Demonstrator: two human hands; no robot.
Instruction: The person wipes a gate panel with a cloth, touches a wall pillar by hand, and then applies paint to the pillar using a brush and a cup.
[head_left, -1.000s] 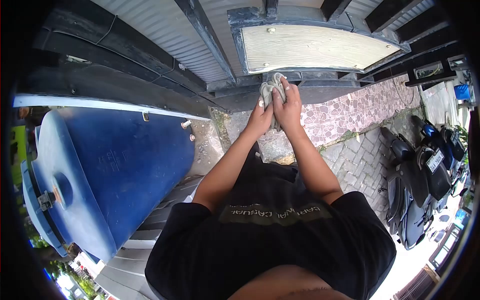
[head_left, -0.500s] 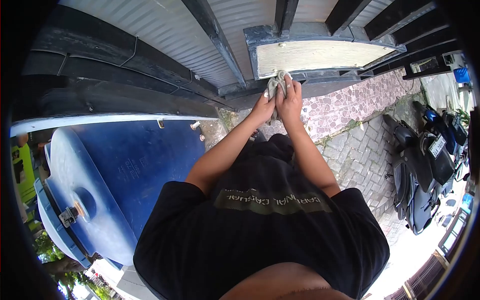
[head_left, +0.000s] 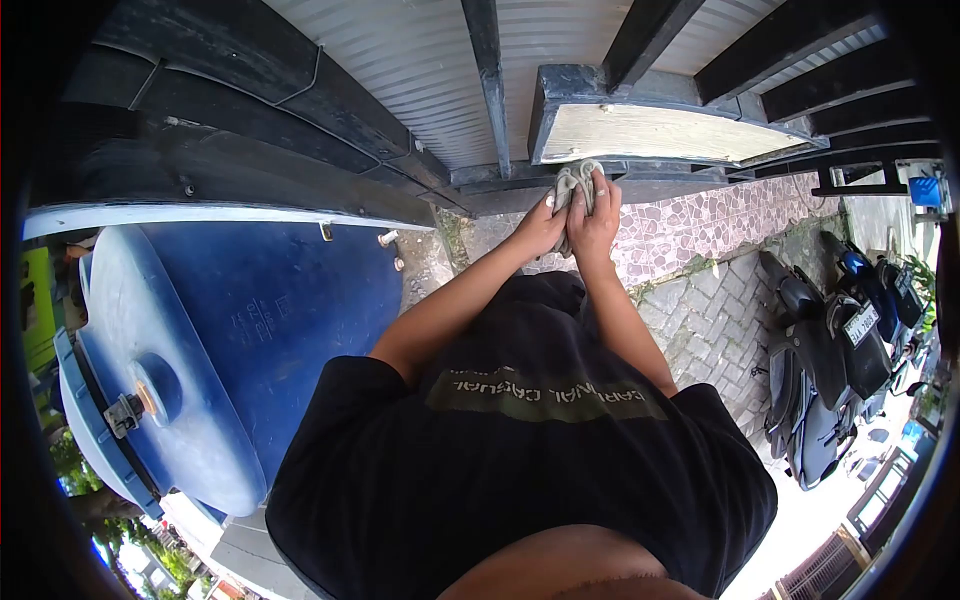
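A bunched grey cloth (head_left: 575, 190) is held between my two hands at the lower edge of a dark metal gate. My left hand (head_left: 543, 226) grips its left side, fingers closed. On the other side my right hand (head_left: 599, 220) has its fingers wrapped over the cloth. Just above the hands sits a cream panel (head_left: 650, 134) in a dark frame (head_left: 548, 100). The cloth's top overlaps the frame's lower left edge in this view. Part of the cloth hangs below, between the wrists.
Dark gate bars (head_left: 485, 70) run overhead in front of corrugated sheeting (head_left: 400, 70). A large blue tank (head_left: 300, 300) lies at my left. Parked motorcycles (head_left: 825, 350) stand at right on grey paving (head_left: 715, 320). Patterned pink tiles (head_left: 690, 220) lie beyond the gate.
The gate and panel have shifted right in view as the head turned. Both hands, still on the cloth, appear slightly lower and further right in the frame.
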